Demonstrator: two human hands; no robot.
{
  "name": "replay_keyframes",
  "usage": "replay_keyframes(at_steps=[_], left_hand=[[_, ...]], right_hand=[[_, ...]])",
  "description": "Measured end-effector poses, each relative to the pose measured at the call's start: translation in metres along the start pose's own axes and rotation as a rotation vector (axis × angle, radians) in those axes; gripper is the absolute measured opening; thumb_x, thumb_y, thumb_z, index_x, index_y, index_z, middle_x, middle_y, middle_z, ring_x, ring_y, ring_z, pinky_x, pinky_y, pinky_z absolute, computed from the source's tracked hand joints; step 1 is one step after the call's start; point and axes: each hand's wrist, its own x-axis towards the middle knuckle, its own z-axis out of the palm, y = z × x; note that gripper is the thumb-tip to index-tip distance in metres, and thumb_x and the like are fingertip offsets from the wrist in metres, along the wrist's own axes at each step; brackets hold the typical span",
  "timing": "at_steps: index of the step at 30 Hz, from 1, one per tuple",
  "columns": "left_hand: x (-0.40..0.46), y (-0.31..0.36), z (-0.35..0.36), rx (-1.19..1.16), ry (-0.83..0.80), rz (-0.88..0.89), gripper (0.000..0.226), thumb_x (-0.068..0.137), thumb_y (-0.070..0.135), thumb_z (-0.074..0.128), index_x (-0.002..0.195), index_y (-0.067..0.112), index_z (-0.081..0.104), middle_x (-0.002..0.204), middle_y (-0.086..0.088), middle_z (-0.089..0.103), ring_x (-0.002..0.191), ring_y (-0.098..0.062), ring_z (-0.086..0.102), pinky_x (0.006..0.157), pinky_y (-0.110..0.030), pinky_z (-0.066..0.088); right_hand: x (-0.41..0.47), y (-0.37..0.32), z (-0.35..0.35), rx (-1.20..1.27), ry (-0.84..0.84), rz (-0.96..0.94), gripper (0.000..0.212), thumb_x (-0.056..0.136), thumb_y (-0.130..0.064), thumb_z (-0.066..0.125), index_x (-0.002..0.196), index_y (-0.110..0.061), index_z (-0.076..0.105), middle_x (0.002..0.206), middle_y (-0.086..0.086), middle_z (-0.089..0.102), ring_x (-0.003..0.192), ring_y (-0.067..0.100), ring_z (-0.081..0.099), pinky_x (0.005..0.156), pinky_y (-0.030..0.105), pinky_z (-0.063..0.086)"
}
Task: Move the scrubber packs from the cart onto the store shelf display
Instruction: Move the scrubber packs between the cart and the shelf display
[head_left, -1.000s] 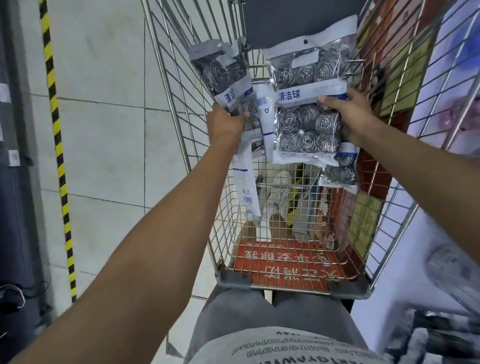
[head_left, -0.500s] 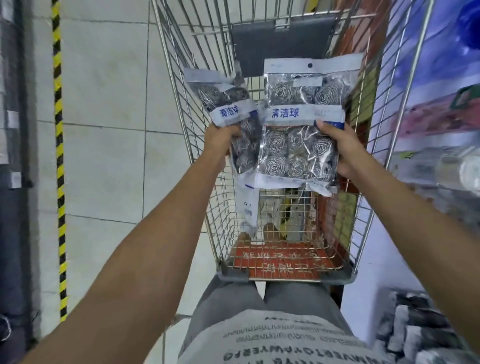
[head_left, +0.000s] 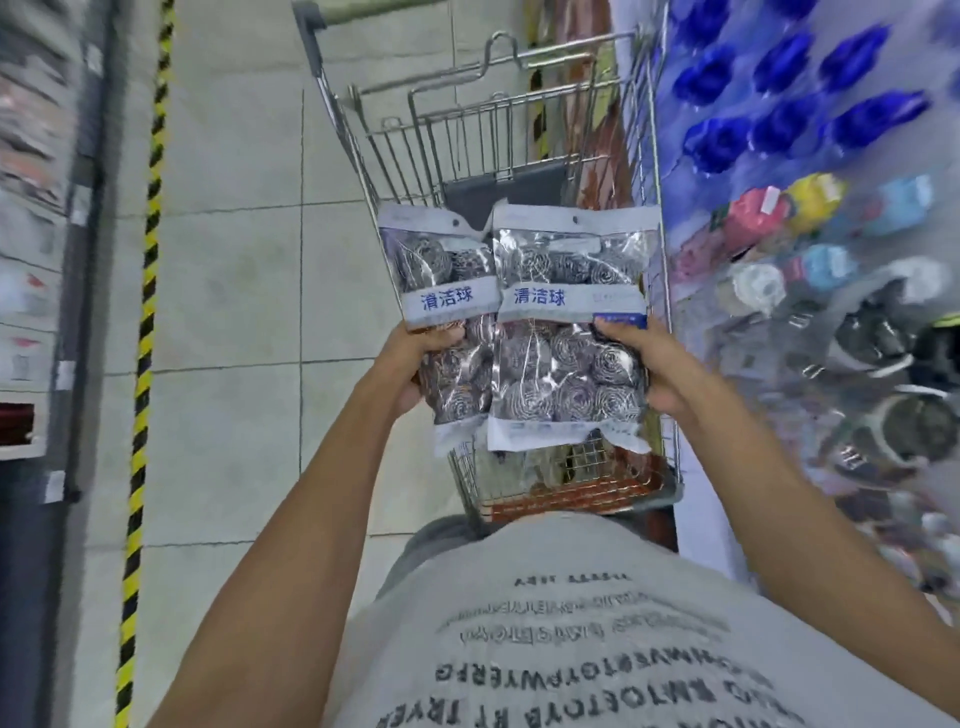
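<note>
Head view: left hand (head_left: 415, 364) is closed around the left scrubber pack (head_left: 447, 317); right hand (head_left: 647, 369) is closed around the right scrubber pack (head_left: 569, 332). Both packs are upright, edges overlapping, lifted above the cart (head_left: 519, 114). Shelf display (head_left: 810, 291) stands just right of the cart, blurred; neither pack is on it yet. Judgement: pick-up done, placing left. Cart bottom mostly hidden, so remaining packs cannot be told
</note>
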Motion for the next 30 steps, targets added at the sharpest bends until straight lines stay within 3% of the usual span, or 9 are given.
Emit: replay_keyframes(at_steps=[4,7,9,14,19,21,24,27,30], left_hand=[[-0.041,0.000,-0.012,0.043,-0.104,0.023,0.047,0.083,-0.002,0.072,0.129,0.001,0.063,0.099,-0.013,0.076,0.088,-0.029,0.074,0.071,-0.041,0.061],[-0.068,-0.004,-0.018,0.089,-0.158,0.006,0.042,0.088,-0.005,0.068,0.130,-0.001,0.062,0.094,-0.013,0.076,0.084,-0.027,0.075,0.068,-0.041,0.062],[-0.084,-0.010,-0.017,0.128,-0.205,0.012,0.039,0.089,-0.005,0.068,0.127,0.001,0.062,0.090,-0.012,0.077,0.081,-0.026,0.075,0.067,-0.040,0.062],[-0.121,-0.028,0.000,0.166,-0.315,0.029,0.051,0.090,0.012,0.072,0.132,-0.013,0.058,0.103,-0.022,0.072,0.087,-0.032,0.073,0.074,-0.043,0.062],[-0.157,-0.049,0.033,0.300,-0.368,0.027,0.042,0.092,0.013,0.074,0.127,-0.007,0.063,0.099,-0.019,0.074,0.080,-0.027,0.077,0.056,-0.029,0.059],[-0.165,-0.061,0.047,0.336,-0.390,0.003,0.055,0.084,0.017,0.081,0.131,-0.004,0.061,0.108,-0.022,0.075,0.101,-0.037,0.074,0.070,-0.039,0.062],[-0.190,-0.085,0.069,0.449,-0.461,-0.014,0.052,0.084,0.021,0.082,0.127,-0.001,0.065,0.110,-0.019,0.077,0.097,-0.028,0.077,0.076,-0.039,0.063],[-0.215,-0.117,0.091,0.535,-0.544,-0.012,0.045,0.081,0.028,0.084,0.117,0.002,0.074,0.111,-0.020,0.076,0.102,-0.030,0.075,0.084,-0.043,0.062],[-0.226,-0.163,0.108,0.619,-0.624,0.012,0.079,0.052,0.051,0.100,0.116,0.012,0.075,0.118,-0.014,0.076,0.121,-0.038,0.065,0.109,-0.060,0.045]], right_hand=[[-0.069,0.026,0.019,0.034,0.069,-0.043,0.040,0.078,-0.038,0.086,0.115,-0.032,0.071,0.118,-0.007,0.072,0.112,0.017,0.060,0.100,0.042,0.045],[-0.116,0.052,0.032,0.098,0.106,-0.092,0.035,0.086,-0.019,0.080,0.120,-0.021,0.070,0.099,-0.004,0.079,0.096,0.017,0.072,0.081,0.035,0.058],[-0.143,0.070,0.036,0.112,0.166,-0.150,0.033,0.087,-0.017,0.079,0.117,-0.022,0.068,0.093,-0.011,0.079,0.095,0.009,0.071,0.072,0.025,0.051],[-0.209,0.124,0.035,0.267,0.275,-0.210,0.041,0.081,-0.020,0.083,0.120,-0.016,0.072,0.112,0.006,0.078,0.111,0.026,0.070,0.100,0.048,0.054],[-0.274,0.177,0.030,0.493,0.364,-0.251,0.024,0.095,-0.006,0.069,0.118,-0.008,0.067,0.084,0.001,0.080,0.071,0.013,0.077,0.055,0.026,0.059],[-0.295,0.202,0.026,0.581,0.438,-0.268,0.030,0.092,-0.011,0.073,0.122,-0.008,0.066,0.091,0.006,0.081,0.076,0.019,0.078,0.064,0.034,0.064],[-0.326,0.246,0.019,0.707,0.500,-0.279,0.048,0.085,-0.018,0.080,0.130,-0.010,0.065,0.112,0.015,0.077,0.096,0.030,0.075,0.094,0.053,0.059],[-0.368,0.292,0.016,0.825,0.579,-0.311,0.052,0.082,-0.018,0.081,0.130,-0.008,0.065,0.116,0.017,0.076,0.098,0.032,0.075,0.087,0.050,0.061],[-0.414,0.348,0.018,0.928,0.665,-0.341,0.048,0.084,-0.017,0.081,0.129,-0.009,0.066,0.114,0.017,0.076,0.098,0.033,0.076,0.074,0.042,0.063]])
